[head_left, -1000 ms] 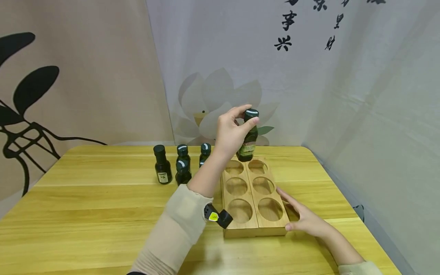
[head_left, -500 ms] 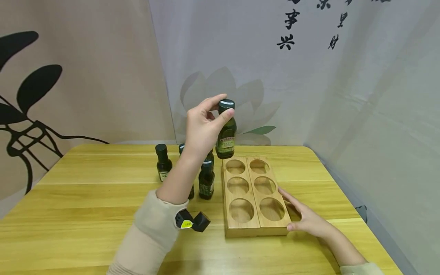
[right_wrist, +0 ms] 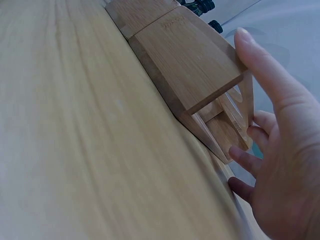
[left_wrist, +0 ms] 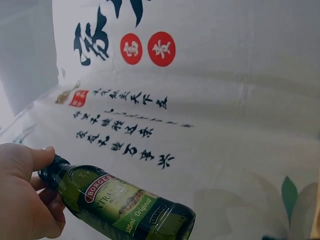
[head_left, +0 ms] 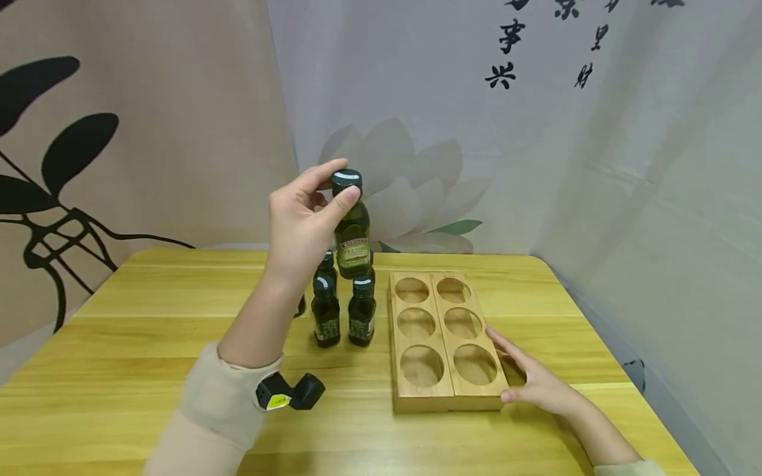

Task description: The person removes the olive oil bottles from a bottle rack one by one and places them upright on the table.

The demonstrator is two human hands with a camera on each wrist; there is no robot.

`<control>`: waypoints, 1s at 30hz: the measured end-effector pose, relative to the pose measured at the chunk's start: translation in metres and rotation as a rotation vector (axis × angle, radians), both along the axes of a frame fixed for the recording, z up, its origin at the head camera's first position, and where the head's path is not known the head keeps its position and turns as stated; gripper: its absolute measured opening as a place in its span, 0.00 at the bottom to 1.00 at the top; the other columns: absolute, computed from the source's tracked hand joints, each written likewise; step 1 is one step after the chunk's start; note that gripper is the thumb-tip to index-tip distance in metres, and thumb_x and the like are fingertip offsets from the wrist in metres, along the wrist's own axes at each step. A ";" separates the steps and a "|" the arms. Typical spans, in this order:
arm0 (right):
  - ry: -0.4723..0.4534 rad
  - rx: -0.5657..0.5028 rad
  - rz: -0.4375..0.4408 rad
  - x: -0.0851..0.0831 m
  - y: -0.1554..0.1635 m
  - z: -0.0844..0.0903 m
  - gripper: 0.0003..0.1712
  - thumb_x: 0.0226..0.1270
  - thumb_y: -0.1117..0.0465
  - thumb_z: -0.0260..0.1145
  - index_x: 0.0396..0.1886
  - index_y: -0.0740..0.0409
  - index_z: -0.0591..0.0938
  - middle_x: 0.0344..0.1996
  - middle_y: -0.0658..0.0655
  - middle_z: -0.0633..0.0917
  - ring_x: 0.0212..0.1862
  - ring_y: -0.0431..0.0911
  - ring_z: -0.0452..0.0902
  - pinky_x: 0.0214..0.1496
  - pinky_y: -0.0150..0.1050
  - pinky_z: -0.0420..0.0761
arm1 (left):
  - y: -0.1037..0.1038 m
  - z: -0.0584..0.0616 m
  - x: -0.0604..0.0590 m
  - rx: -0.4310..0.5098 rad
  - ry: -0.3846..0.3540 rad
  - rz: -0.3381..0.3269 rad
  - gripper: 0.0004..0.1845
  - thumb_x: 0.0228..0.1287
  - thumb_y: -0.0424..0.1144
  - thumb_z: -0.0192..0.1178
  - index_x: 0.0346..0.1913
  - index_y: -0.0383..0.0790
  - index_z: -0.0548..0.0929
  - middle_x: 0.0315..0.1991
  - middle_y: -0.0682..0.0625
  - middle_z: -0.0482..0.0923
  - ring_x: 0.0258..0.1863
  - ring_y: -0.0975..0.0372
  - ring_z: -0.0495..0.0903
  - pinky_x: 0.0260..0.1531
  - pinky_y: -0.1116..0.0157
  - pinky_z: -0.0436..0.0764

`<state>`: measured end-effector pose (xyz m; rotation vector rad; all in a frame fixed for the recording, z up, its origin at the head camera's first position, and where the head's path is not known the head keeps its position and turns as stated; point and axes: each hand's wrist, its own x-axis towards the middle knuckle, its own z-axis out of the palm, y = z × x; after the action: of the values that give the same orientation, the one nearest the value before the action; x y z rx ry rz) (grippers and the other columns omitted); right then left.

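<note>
The left hand (head_left: pixel 297 221) pinches the dark cap of a green glass bottle (head_left: pixel 352 231), held upright in the air above the bottles standing on the counter (head_left: pixel 149 344); its label is green and gold. The right hand (head_left: pixel 536 383), fingers straight, rests against the wooden rack (head_left: pixel 446 396); all six round holes are bare.

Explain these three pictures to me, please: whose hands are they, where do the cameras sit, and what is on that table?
No machine here: a person wears one camera on the head and one on each wrist. The head view shows a yellow wooden table. The left hand holds a small green oil bottle by its cap, in the air; the left wrist view shows its label close up. More dark bottles stand below. The right hand lies open against a wooden rack with six empty round holes; the right wrist view shows that rack's end.
</note>
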<state>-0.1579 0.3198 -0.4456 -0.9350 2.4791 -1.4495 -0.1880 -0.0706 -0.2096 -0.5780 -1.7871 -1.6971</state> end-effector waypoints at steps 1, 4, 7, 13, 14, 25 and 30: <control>0.003 0.001 0.002 0.000 0.001 0.000 0.55 0.60 0.42 0.68 0.78 0.50 0.48 0.75 0.57 0.50 0.66 0.72 0.49 0.54 0.78 0.48 | -0.003 -0.001 0.001 -0.006 -0.004 0.007 0.19 0.58 0.29 0.67 0.54 0.33 0.82 0.44 0.46 0.81 0.35 0.58 0.74 0.31 0.70 0.73; 0.003 0.002 0.008 -0.001 0.001 -0.001 0.55 0.60 0.44 0.69 0.78 0.50 0.48 0.75 0.56 0.49 0.66 0.72 0.49 0.54 0.78 0.48 | -0.013 -0.003 0.003 -0.017 -0.021 0.037 0.18 0.59 0.29 0.66 0.54 0.34 0.82 0.45 0.47 0.81 0.33 0.58 0.72 0.29 0.71 0.73; 0.000 0.002 0.011 -0.001 0.001 -0.001 0.55 0.60 0.44 0.69 0.78 0.50 0.48 0.75 0.54 0.49 0.67 0.71 0.48 0.54 0.79 0.47 | -0.024 -0.004 0.006 -0.008 -0.043 0.058 0.18 0.60 0.30 0.66 0.54 0.35 0.82 0.44 0.48 0.80 0.32 0.59 0.70 0.29 0.71 0.72; 0.009 0.005 0.006 -0.001 -0.001 -0.001 0.55 0.60 0.43 0.69 0.78 0.51 0.48 0.75 0.54 0.50 0.67 0.72 0.47 0.54 0.79 0.47 | -0.045 -0.008 0.010 0.042 -0.053 0.066 0.17 0.60 0.28 0.65 0.53 0.33 0.83 0.41 0.48 0.80 0.34 0.58 0.70 0.29 0.72 0.70; 0.011 0.006 0.004 -0.001 -0.001 -0.001 0.55 0.60 0.43 0.69 0.78 0.51 0.48 0.75 0.55 0.50 0.67 0.72 0.47 0.54 0.79 0.47 | -0.049 -0.009 0.010 0.043 -0.059 0.072 0.17 0.60 0.28 0.65 0.53 0.34 0.83 0.40 0.48 0.80 0.34 0.58 0.69 0.30 0.72 0.70; 0.026 0.022 -0.008 0.000 -0.001 0.002 0.55 0.60 0.42 0.68 0.78 0.51 0.48 0.75 0.56 0.50 0.66 0.72 0.48 0.54 0.78 0.47 | -0.079 -0.029 0.014 0.063 -0.152 0.121 0.19 0.61 0.29 0.65 0.55 0.39 0.83 0.44 0.48 0.78 0.36 0.60 0.68 0.32 0.74 0.71; 0.033 0.028 -0.012 0.000 -0.001 0.001 0.54 0.60 0.43 0.69 0.78 0.51 0.48 0.75 0.55 0.51 0.68 0.68 0.50 0.54 0.78 0.48 | -0.088 -0.042 0.013 0.091 -0.180 0.114 0.18 0.60 0.29 0.65 0.55 0.39 0.83 0.44 0.48 0.78 0.36 0.60 0.68 0.32 0.75 0.72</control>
<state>-0.1576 0.3191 -0.4447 -0.9474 2.5258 -1.4109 -0.1750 -0.1581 -0.2516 -0.2860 -1.8171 -1.7882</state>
